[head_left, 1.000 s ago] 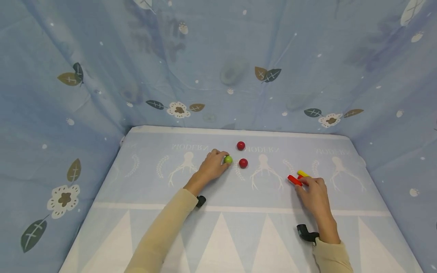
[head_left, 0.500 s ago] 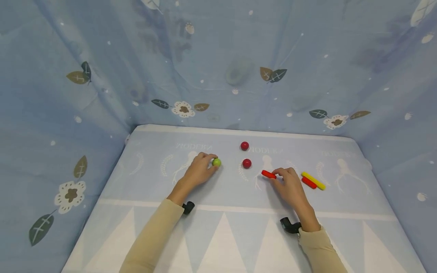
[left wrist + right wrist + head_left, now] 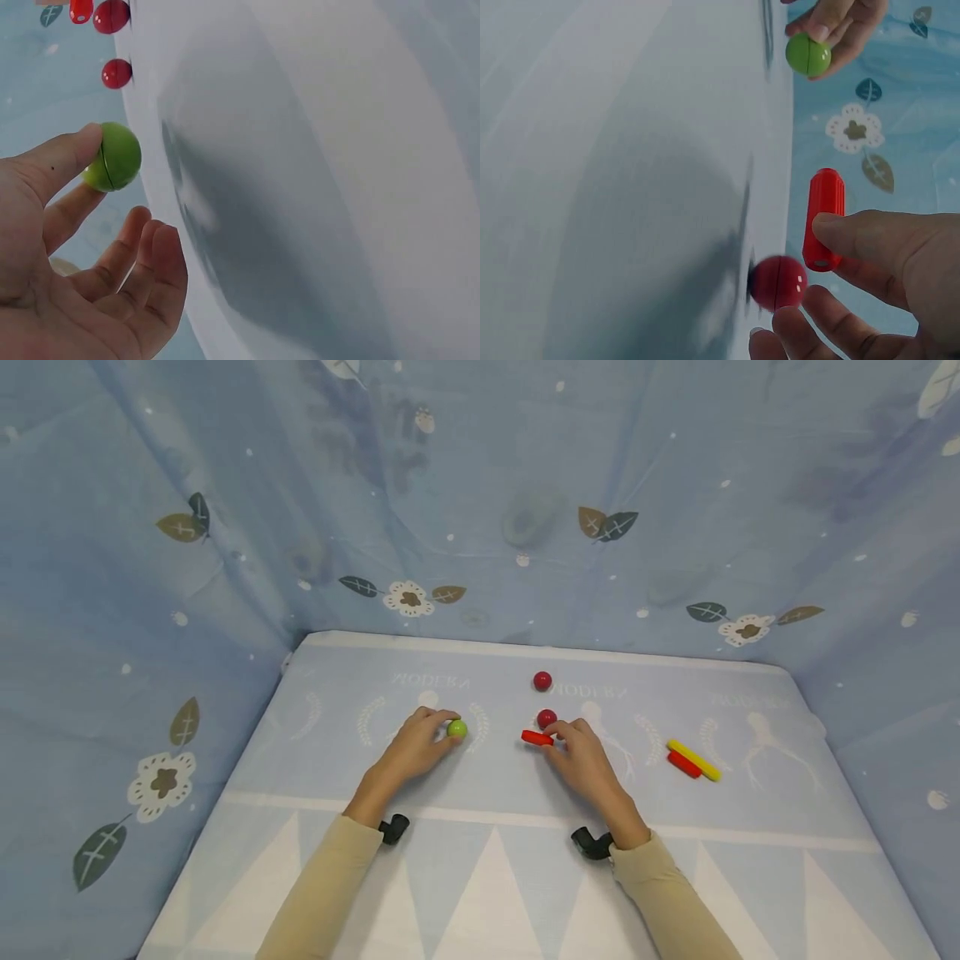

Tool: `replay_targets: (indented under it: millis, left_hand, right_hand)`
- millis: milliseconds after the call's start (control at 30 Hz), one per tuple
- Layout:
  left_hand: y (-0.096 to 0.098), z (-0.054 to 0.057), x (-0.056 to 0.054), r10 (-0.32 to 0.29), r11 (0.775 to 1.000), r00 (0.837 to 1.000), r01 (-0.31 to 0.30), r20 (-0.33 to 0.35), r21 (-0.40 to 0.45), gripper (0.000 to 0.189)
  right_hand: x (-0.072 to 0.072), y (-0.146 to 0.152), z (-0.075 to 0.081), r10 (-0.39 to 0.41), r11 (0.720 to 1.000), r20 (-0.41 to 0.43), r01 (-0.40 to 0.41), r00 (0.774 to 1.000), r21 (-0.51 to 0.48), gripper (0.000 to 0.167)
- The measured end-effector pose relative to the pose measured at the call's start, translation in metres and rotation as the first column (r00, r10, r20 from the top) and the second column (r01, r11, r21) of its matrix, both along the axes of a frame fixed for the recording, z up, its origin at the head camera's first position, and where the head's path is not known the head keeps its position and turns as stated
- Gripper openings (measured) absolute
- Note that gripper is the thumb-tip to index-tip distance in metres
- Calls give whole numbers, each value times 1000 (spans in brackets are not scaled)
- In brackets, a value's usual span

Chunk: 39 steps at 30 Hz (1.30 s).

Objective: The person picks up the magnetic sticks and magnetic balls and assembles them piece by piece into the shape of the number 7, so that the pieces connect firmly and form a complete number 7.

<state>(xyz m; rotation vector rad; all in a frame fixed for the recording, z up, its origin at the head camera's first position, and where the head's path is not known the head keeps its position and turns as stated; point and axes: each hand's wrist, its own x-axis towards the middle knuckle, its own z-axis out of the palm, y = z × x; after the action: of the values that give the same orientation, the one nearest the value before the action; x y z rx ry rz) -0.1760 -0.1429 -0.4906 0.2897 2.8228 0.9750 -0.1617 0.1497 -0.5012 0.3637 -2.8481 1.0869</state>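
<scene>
Between thumb and index finger, my left hand pinches a small green ball with a dark seam. Its other fingers are loosely bent below the ball in the left wrist view. My right hand pinches one end of a short red ridged stick, which points left toward the green ball. In the right wrist view this red stick is above the table, close to a dark red ball. A second dark red ball lies farther back on the table.
To the right, a yellow stick and another short red stick lie side by side on the patterned tablecloth. A blue floral curtain hangs behind the table and along both sides. Black camera mounts protrude near the wrists.
My right hand has carried the red stick left, away from the yellow stick, to beside the nearer red ball. My left hand has moved left and slightly nearer with the green ball.
</scene>
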Motion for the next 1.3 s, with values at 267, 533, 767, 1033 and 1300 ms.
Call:
replay_targets:
  millis: [267, 533, 767, 1033, 1300]
  left_hand:
    - [-9, -5, 1, -16, 1000, 1000, 15, 20, 17, 40]
    - [-11, -7, -1, -41, 999, 999, 40, 32, 8, 39]
    - [-11, -8, -1, -42, 999, 999, 43, 34, -15, 38]
    - [-11, -10, -2, -49, 999, 998, 50, 36, -13, 37]
    - [-12, -9, -2, -59, 998, 997, 59, 43, -6, 37]
  right_hand:
    - [-8, -26, -5, 58, 998, 19, -58, 998, 10, 22]
    - [-17, -50, -13, 119, 992, 41, -120, 992, 27, 19]
    - [-22, -63, -13, 138, 988, 56, -141, 989, 62, 20]
    - [-27, -70, -11, 146, 983, 87, -155, 985, 100, 20]
    - [-27, -76, -13, 159, 979, 69, -166, 985, 118, 21]
